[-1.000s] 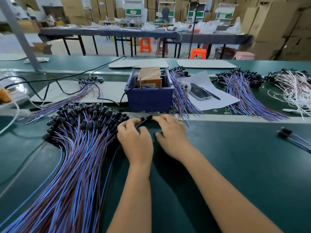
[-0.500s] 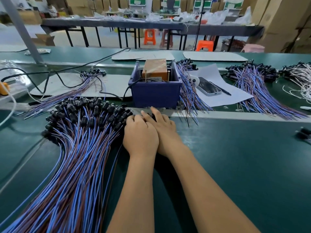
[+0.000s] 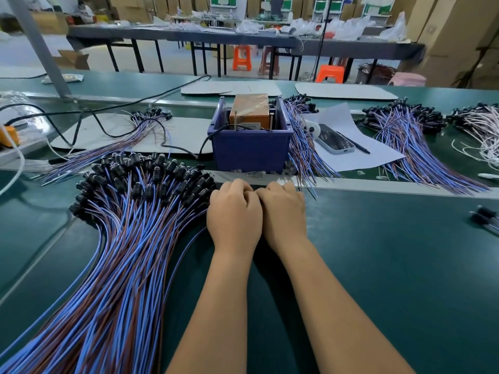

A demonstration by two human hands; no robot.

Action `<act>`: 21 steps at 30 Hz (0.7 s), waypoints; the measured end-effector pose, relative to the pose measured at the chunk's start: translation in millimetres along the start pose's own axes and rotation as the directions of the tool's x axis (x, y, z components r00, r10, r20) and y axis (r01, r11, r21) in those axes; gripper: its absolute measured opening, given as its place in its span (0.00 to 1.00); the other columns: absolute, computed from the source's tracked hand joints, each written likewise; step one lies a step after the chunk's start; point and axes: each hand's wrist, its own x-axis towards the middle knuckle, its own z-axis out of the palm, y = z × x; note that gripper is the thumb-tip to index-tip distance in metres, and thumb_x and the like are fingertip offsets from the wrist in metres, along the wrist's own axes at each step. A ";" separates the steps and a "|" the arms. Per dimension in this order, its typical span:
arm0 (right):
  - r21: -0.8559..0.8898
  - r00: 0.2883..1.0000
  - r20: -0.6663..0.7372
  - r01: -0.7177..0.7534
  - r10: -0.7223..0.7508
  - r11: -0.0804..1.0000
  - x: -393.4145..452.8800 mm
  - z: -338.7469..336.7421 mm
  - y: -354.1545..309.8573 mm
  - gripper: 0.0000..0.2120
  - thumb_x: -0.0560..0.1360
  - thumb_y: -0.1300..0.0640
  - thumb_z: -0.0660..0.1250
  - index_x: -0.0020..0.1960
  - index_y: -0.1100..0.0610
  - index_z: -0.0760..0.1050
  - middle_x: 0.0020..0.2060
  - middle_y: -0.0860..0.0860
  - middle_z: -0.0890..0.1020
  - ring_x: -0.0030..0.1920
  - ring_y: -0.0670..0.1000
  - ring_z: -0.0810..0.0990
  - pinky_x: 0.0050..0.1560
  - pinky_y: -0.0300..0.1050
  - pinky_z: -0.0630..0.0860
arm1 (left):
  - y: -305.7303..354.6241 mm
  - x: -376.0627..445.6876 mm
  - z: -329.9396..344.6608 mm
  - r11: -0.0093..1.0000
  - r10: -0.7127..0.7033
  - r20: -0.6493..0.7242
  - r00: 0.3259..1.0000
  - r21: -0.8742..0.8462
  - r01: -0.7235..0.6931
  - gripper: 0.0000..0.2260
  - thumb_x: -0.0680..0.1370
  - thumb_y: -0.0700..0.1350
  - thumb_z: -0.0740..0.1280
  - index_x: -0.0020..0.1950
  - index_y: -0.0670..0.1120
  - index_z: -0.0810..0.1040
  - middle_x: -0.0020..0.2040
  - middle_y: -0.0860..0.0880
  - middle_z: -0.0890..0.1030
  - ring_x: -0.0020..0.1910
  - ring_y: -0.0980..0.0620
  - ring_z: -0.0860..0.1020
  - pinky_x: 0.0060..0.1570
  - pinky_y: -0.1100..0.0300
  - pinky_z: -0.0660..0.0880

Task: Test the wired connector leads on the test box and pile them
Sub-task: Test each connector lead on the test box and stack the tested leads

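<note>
Green covers the long surface (image 3: 378, 265) in a big room with brown boxes, dark tables and orange stools far behind. Both arms reach straight out from the near edge, side by side. The left hand (image 3: 234, 214) and the right hand (image 3: 283, 211) lie palm down and touch each other at the knuckles. Their fingers (image 3: 243, 186) curl down toward the far side, so the tips are hidden. You cannot tell if they hold a lead or not.

Just to the left of the left hand lies the big pile of leads (image 3: 129, 238), with blue and brown wires and black plugs at the far end. The nearest black plugs almost touch the left hand. Right behind the hands stands the blue test box (image 3: 249, 149), with an orange block (image 3: 249, 107) inside it. A black cord (image 3: 108, 130) runs out of the box to the left.

More leads (image 3: 305, 147) hang down beside the box on its right. A phone (image 3: 334, 141) and a pen (image 3: 352, 143) lie on white paper (image 3: 378, 155) further right. Another bundle of leads (image 3: 410, 141) lies past the paper. Two loose leads (image 3: 483, 215) lie at the far right edge.
</note>
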 end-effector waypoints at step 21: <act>0.755 0.605 0.649 -0.589 -0.462 0.288 -24.5 -66.1 61.8 0.17 0.72 0.41 0.69 0.40 0.55 0.85 0.34 0.55 0.83 0.30 0.49 0.80 0.34 0.37 0.75 | 12.0 4.3 -13.9 0.171 0.080 0.544 0.836 -0.833 0.526 0.17 0.84 0.43 0.54 0.47 0.43 0.81 0.24 0.51 0.69 0.20 0.57 0.65 0.22 0.67 0.62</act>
